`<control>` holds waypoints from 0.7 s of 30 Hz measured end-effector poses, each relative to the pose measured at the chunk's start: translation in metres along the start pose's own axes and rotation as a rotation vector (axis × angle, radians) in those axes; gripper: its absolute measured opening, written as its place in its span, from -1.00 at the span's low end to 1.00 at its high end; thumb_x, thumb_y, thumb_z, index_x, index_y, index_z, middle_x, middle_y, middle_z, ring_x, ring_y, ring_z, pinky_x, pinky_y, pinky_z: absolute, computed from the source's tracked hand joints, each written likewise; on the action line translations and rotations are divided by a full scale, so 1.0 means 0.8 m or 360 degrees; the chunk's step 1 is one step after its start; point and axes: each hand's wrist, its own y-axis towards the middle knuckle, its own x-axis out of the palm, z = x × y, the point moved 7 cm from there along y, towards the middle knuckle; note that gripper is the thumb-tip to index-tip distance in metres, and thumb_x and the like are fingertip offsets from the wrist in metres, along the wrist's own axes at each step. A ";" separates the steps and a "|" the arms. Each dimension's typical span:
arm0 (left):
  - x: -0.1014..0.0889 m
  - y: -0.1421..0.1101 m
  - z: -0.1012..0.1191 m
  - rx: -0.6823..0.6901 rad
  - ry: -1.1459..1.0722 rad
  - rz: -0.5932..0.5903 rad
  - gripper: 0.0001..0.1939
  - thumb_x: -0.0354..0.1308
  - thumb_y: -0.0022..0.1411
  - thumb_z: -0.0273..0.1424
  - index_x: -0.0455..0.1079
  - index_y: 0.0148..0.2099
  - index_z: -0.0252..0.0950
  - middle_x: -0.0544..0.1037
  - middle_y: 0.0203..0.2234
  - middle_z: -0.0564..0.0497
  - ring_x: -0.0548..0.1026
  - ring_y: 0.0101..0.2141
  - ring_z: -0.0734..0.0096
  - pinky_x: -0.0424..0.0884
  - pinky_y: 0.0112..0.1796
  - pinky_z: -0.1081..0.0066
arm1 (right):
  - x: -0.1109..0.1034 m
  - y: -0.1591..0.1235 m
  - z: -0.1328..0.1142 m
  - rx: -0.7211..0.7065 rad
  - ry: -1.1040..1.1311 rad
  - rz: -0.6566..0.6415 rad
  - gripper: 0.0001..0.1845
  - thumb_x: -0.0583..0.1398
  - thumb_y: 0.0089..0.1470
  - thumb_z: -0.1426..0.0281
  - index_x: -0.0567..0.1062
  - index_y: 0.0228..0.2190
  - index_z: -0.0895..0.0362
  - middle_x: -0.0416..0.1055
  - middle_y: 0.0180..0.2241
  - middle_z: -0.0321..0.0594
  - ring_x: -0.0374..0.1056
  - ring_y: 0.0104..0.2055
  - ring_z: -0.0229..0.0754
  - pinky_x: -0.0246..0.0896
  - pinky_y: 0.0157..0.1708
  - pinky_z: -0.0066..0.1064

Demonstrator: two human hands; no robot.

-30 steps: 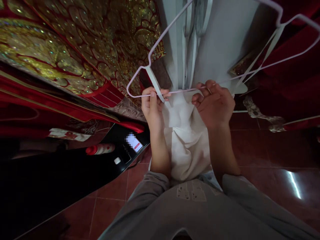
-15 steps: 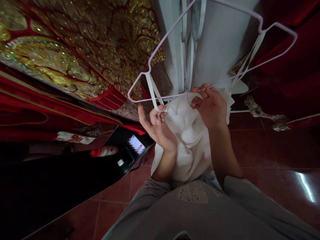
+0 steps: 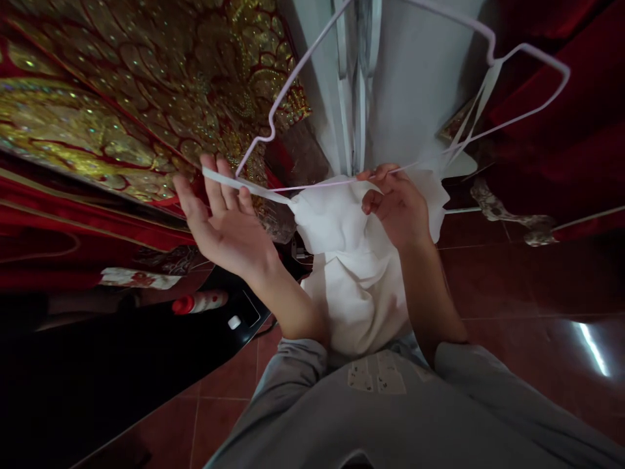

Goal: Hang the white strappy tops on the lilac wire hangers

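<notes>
A pale pink clothes hanger spans the upper middle, its top cut off by the frame. My right hand has its fingers closed on the hanger's lower bar. A white garment hangs below the bar, in front of my body. One white strap is pulled out past the hanger's left end, hooked on my left hand, whose fingers are stretched and spread. The other white strap is looped over the hanger's right notch.
Gold-sequined red garments hang at left, dark red cloth at right. White panels stand ahead. A black tabletop carries a red-capped bottle, a small white case and a dark phone-like slab.
My left hand has moved left and up, opening its fingers and drawing the left strap off the hanger's notch and outward. My right hand stays on the bar. The lit phone is now hidden.
</notes>
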 end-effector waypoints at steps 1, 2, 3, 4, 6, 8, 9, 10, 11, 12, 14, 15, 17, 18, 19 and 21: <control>-0.009 -0.002 -0.006 0.0025 0.0041 0.0048 -0.72 -0.08 0.62 -0.19 0.47 0.08 0.08 0.70 0.14 0.24 0.43 0.41 0.32 0.49 0.23 0.27 | -0.001 0.000 -0.002 -0.0007 -0.0003 -0.0006 -0.88 0.29 0.17 0.23 0.52 -0.36 -0.01 0.58 -0.17 -0.23 0.36 -0.32 -0.24 0.35 -0.44 -0.39; -0.016 -0.005 -0.013 0.0028 0.0090 0.0083 -0.77 -0.01 0.60 -0.19 0.47 0.10 0.08 0.68 0.16 0.22 0.45 0.39 0.29 0.53 0.14 0.29 | -0.002 0.000 -0.003 -0.0008 -0.0013 -0.0014 -0.89 0.28 0.18 0.24 0.52 -0.35 0.00 0.58 -0.16 -0.21 0.37 -0.30 -0.24 0.35 -0.43 -0.39; -0.019 -0.009 -0.022 -0.0005 0.0124 0.0097 -0.80 0.05 0.57 -0.20 0.47 0.11 0.06 0.68 0.18 0.17 0.50 0.35 0.27 0.56 0.04 0.32 | -0.002 -0.001 -0.004 -0.0013 -0.0030 -0.0016 -0.89 0.28 0.18 0.25 0.51 -0.35 0.00 0.57 -0.15 -0.20 0.38 -0.27 -0.23 0.34 -0.43 -0.39; -0.017 -0.014 -0.033 -0.0075 0.0129 0.0086 -0.81 0.13 0.53 -0.21 0.47 0.11 0.01 0.68 0.17 0.10 0.56 0.28 0.25 0.57 -0.05 0.36 | -0.002 -0.001 -0.005 -0.0017 -0.0054 -0.0013 -0.88 0.27 0.19 0.25 0.50 -0.34 0.01 0.56 -0.14 -0.19 0.40 -0.24 -0.22 0.34 -0.42 -0.38; -0.002 -0.027 -0.052 -0.0271 0.0060 -0.0011 -0.75 0.29 0.41 -0.25 0.48 0.10 -0.10 0.72 0.06 -0.03 0.67 0.09 0.25 0.56 -0.23 0.44 | -0.001 -0.003 -0.007 -0.0022 -0.0106 0.0007 -0.88 0.26 0.20 0.24 0.49 -0.35 0.00 0.54 -0.12 -0.19 0.41 -0.20 -0.20 0.34 -0.42 -0.37; 0.025 -0.042 -0.065 -0.0436 -0.0012 -0.0154 -0.66 0.38 0.32 -0.23 0.49 0.08 -0.18 0.75 -0.07 -0.10 0.71 -0.06 0.25 0.52 -0.36 0.49 | 0.003 -0.006 -0.009 -0.0037 -0.0125 0.0023 -0.88 0.27 0.18 0.23 0.49 -0.35 -0.01 0.55 -0.14 -0.20 0.41 -0.20 -0.19 0.32 -0.42 -0.38; 0.039 -0.050 -0.068 -0.0484 -0.0036 -0.0202 -0.66 0.38 0.33 -0.22 0.49 0.08 -0.19 0.75 -0.09 -0.10 0.71 -0.08 0.26 0.51 -0.39 0.51 | 0.005 -0.008 -0.010 -0.0043 -0.0116 0.0024 -0.88 0.27 0.17 0.23 0.50 -0.35 -0.02 0.56 -0.15 -0.21 0.40 -0.22 -0.20 0.32 -0.43 -0.38; 0.049 -0.057 -0.070 -0.0490 -0.0061 -0.0202 -0.72 0.35 0.36 -0.22 0.48 0.04 -0.18 0.74 -0.14 -0.08 0.71 -0.10 0.28 0.49 -0.40 0.52 | 0.008 -0.010 -0.011 -0.0055 -0.0119 0.0028 -0.88 0.28 0.16 0.22 0.50 -0.35 -0.02 0.57 -0.16 -0.23 0.39 -0.26 -0.21 0.32 -0.43 -0.37; 0.058 -0.062 -0.069 -0.0461 -0.0074 -0.0203 -0.76 0.34 0.37 -0.23 0.46 0.00 -0.17 0.72 -0.20 -0.03 0.71 -0.12 0.30 0.46 -0.43 0.54 | 0.010 -0.012 -0.012 -0.0072 -0.0134 0.0037 -0.87 0.28 0.16 0.20 0.51 -0.34 -0.03 0.58 -0.17 -0.23 0.37 -0.31 -0.22 0.32 -0.43 -0.36; 0.065 -0.066 -0.070 -0.0446 -0.0079 -0.0204 -0.79 0.34 0.37 -0.23 0.44 -0.04 -0.15 0.68 -0.25 0.00 0.70 -0.13 0.31 0.45 -0.43 0.55 | 0.012 -0.014 -0.013 -0.0083 -0.0159 0.0043 -0.86 0.26 0.16 0.18 0.52 -0.33 -0.03 0.59 -0.17 -0.24 0.36 -0.35 -0.23 0.33 -0.43 -0.34; 0.073 -0.070 -0.073 -0.0437 -0.0070 -0.0239 -0.77 0.36 0.35 -0.20 0.40 -0.10 -0.14 0.58 -0.32 0.03 0.67 -0.14 0.32 0.46 -0.42 0.54 | 0.006 -0.018 -0.024 -0.0211 -0.0289 0.0185 -0.85 0.24 0.18 0.18 0.54 -0.31 -0.03 0.60 -0.20 -0.24 0.35 -0.42 -0.24 0.33 -0.44 -0.32; 0.075 -0.070 -0.075 -0.0452 -0.0067 -0.0269 -0.75 0.38 0.33 -0.18 0.39 -0.12 -0.13 0.54 -0.33 0.03 0.67 -0.13 0.31 0.48 -0.41 0.53 | -0.003 -0.021 -0.033 -0.0329 -0.0367 0.0317 -0.86 0.24 0.18 0.21 0.56 -0.32 -0.02 0.59 -0.23 -0.24 0.37 -0.43 -0.24 0.31 -0.44 -0.33; 0.075 -0.067 -0.079 -0.0475 -0.0051 -0.0310 -0.72 0.38 0.33 -0.14 0.38 -0.14 -0.13 0.50 -0.33 0.03 0.65 -0.12 0.29 0.50 -0.40 0.51 | -0.027 -0.030 -0.057 -0.0625 -0.0477 0.0641 -0.89 0.25 0.21 0.28 0.57 -0.35 -0.01 0.54 -0.33 -0.26 0.40 -0.42 -0.25 0.26 -0.45 -0.38; 0.073 -0.065 -0.080 -0.0473 -0.0042 -0.0307 -0.72 0.37 0.35 -0.14 0.37 -0.14 -0.13 0.48 -0.34 0.02 0.65 -0.12 0.29 0.49 -0.41 0.51 | -0.041 -0.036 -0.070 -0.0782 -0.0502 0.0808 -0.88 0.23 0.22 0.34 0.56 -0.37 0.00 0.49 -0.37 -0.28 0.38 -0.42 -0.27 0.23 -0.44 -0.40; 0.071 -0.063 -0.080 -0.0467 -0.0031 -0.0295 -0.74 0.36 0.36 -0.15 0.36 -0.15 -0.13 0.47 -0.34 0.02 0.64 -0.13 0.30 0.48 -0.42 0.51 | -0.054 -0.040 -0.081 -0.0919 -0.0499 0.0952 -0.87 0.21 0.22 0.40 0.54 -0.37 0.00 0.43 -0.40 -0.30 0.36 -0.41 -0.29 0.23 -0.42 -0.43; 0.069 -0.061 -0.081 -0.0465 -0.0020 -0.0275 -0.77 0.33 0.40 -0.18 0.36 -0.15 -0.13 0.47 -0.34 0.02 0.64 -0.12 0.31 0.47 -0.42 0.53 | -0.078 -0.045 -0.098 -0.1108 -0.0465 0.1126 -0.82 0.18 0.18 0.52 0.52 -0.31 0.00 0.40 -0.38 -0.33 0.34 -0.37 -0.33 0.30 -0.29 -0.46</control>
